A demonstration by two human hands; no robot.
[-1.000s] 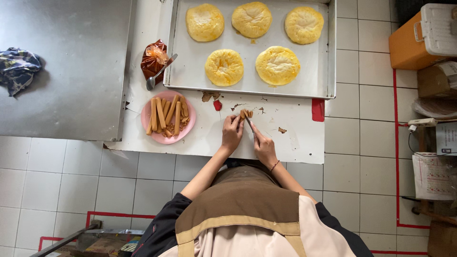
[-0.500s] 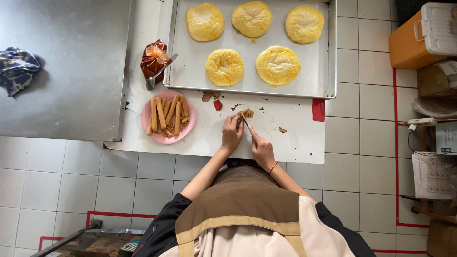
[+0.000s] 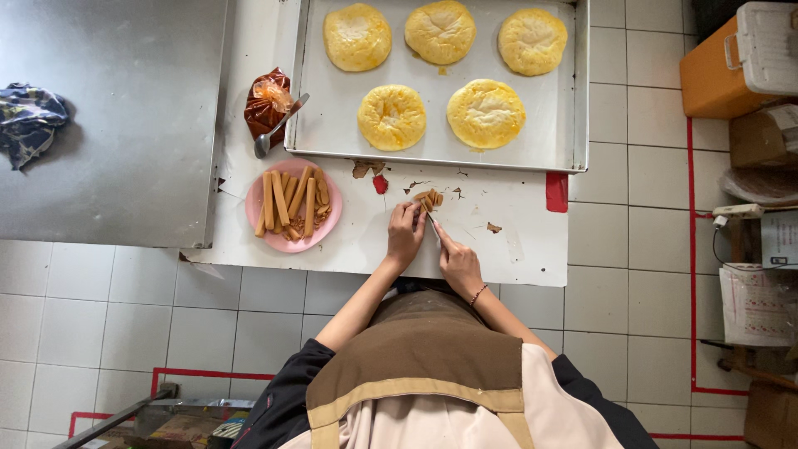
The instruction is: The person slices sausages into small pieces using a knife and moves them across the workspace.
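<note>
Head view, white worktop (image 3: 515,241): left hand (image 3: 405,237) curled, fingertips pinching down on a small heap of cut sausage pieces (image 3: 429,199) just ahead of it; right hand (image 3: 460,264) closed around a knife (image 3: 435,230) (blade barely visible) angled in toward those fingertips. Hazard, as I judge it: the blade works so close beside the left fingers that a slip on a greasy piece could nick them, or flick bits toward the pink plate of sausage sticks (image 3: 293,204) off to the left hand's outer side.

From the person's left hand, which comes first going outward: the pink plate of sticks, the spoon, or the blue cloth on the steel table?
Measured from the left hand in the head view:
1. Pink plate, just to its left on the white table.
2. Spoon, farther up and left, beside the baking tray.
3. Blue cloth, far left on the steel table.
</note>
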